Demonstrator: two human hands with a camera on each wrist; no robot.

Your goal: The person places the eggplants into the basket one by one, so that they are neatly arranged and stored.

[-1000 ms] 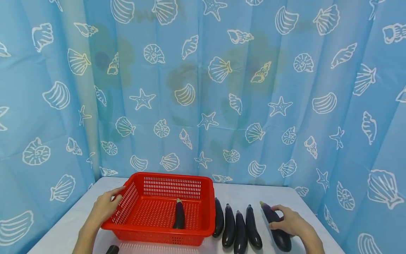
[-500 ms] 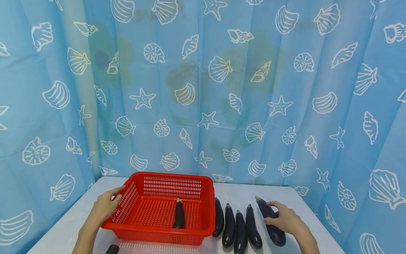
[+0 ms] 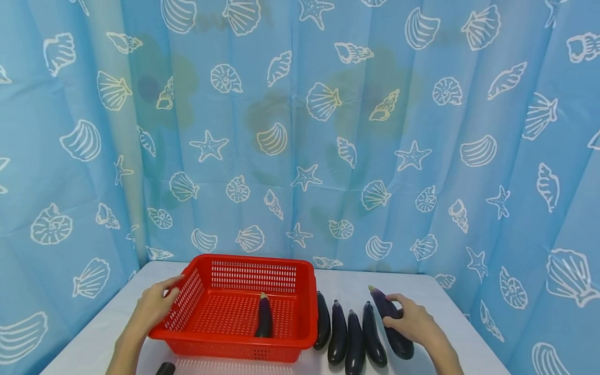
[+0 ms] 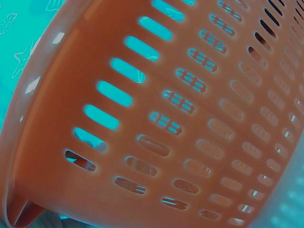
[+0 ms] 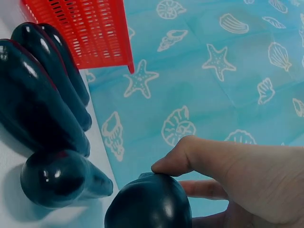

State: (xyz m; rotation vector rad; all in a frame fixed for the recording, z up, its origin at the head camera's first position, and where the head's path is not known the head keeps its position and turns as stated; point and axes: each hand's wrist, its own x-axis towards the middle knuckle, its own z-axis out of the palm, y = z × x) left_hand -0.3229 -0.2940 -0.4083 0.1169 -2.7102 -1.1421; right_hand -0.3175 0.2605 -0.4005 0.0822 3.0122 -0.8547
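Note:
My right hand (image 3: 413,321) grips a dark purple eggplant (image 3: 391,327) by its middle, thumb on the near-left side and fingers over the far side. In the right wrist view the rounded end of this eggplant (image 5: 149,205) shows below the thumb. To its left several more eggplants (image 3: 355,341) lie in a row on the white table. My left hand (image 3: 153,306) rests at the left rim of a red plastic basket (image 3: 234,341), fingers reaching along the rim. One eggplant (image 3: 264,317) lies inside the basket. The left wrist view shows the slotted basket wall (image 4: 156,104), not the hand.
A dark rounded end of some object (image 3: 166,369) pokes in at the bottom edge, left of the basket's front. The white table (image 3: 370,281) ends at a blue curtain (image 3: 290,156) with white shell and starfish prints, which also hangs along both sides.
My right hand has slid the gripped eggplant leftward and slightly farther back, closer to the row. The left hand and the basket have stayed in place.

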